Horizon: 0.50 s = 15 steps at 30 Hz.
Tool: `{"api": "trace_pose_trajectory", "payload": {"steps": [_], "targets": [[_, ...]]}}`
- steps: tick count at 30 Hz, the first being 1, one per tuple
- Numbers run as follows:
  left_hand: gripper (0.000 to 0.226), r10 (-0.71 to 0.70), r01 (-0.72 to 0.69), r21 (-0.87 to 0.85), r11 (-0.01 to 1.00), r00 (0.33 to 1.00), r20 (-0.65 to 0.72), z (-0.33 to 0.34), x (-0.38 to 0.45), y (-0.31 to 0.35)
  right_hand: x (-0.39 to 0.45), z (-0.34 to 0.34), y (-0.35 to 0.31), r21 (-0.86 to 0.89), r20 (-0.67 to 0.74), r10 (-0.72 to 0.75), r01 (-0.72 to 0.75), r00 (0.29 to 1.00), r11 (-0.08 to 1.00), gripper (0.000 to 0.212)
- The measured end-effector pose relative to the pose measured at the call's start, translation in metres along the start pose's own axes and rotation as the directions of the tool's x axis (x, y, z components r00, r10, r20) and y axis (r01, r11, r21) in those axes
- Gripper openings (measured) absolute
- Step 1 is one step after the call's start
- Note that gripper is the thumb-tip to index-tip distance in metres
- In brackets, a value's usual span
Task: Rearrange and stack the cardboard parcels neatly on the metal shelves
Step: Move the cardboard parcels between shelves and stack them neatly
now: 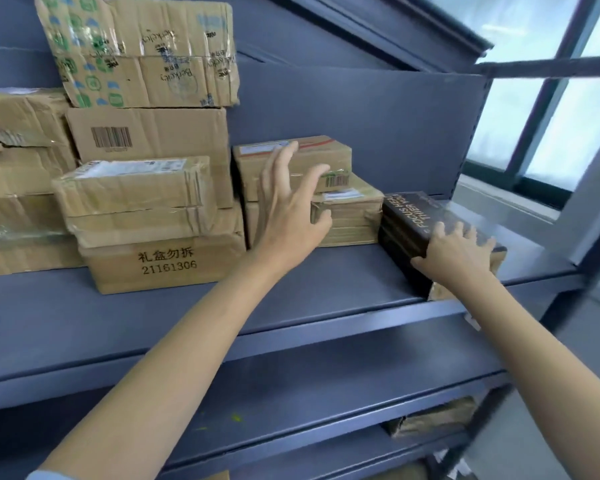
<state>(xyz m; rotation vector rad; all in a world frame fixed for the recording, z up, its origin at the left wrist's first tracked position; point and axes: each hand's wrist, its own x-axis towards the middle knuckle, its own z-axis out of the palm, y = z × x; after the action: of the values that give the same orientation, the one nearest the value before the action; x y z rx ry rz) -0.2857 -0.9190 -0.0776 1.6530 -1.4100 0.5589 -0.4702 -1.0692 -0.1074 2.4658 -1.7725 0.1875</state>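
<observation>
My right hand (456,252) rests on the near end of a dark box (407,220) with gold lettering, gripping it on the blue metal shelf (187,306) at the right. My left hand (288,206) hovers with fingers spread in front of a two-high stack: a small taped parcel (302,157) on top and a flat brown parcel (352,216) under it. Left of those, a taped parcel (132,195) lies on a box printed 21161306 (167,265).
Taller cartons stand at the back left: a barcode box (153,133) with a green-printed carton (142,53) on top, and crumpled boxes (18,181) at far left. A lower shelf holds another parcel (433,417). Windows (551,133) lie to the right.
</observation>
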Motion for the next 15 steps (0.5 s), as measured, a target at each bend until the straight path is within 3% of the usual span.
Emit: {"api": "trace_pose_trajectory", "payload": {"steps": [4, 7, 12, 15], "targets": [[0.043, 0.002, 0.016, -0.102, 0.995, 0.985, 0.175, 0.034, -0.002, 0.021, -0.006, -0.005, 0.039, -0.008, 0.007, -0.096, 0.096, 0.995, 0.995, 0.061], [0.043, 0.016, 0.021, -0.145, 0.989, 0.969, 0.248, 0.053, -0.005, 0.032, -0.015, -0.009, 0.069, 0.021, 0.015, -0.140, 0.139, 0.990, 0.990, 0.064], [0.054, 0.009, 0.065, -0.174, 0.983, 0.920, 0.392, 0.077, -0.004, 0.048, -0.027, -0.012, 0.114, 0.266, 0.008, -0.182, 0.174, 0.983, 0.948, 0.077], [0.074, -0.052, 0.183, -0.216, 0.959, 0.864, 0.501, 0.092, -0.002, 0.053, -0.029, -0.009, 0.131, 0.356, -0.017, -0.270, 0.258, 0.963, 0.898, 0.081]]}}
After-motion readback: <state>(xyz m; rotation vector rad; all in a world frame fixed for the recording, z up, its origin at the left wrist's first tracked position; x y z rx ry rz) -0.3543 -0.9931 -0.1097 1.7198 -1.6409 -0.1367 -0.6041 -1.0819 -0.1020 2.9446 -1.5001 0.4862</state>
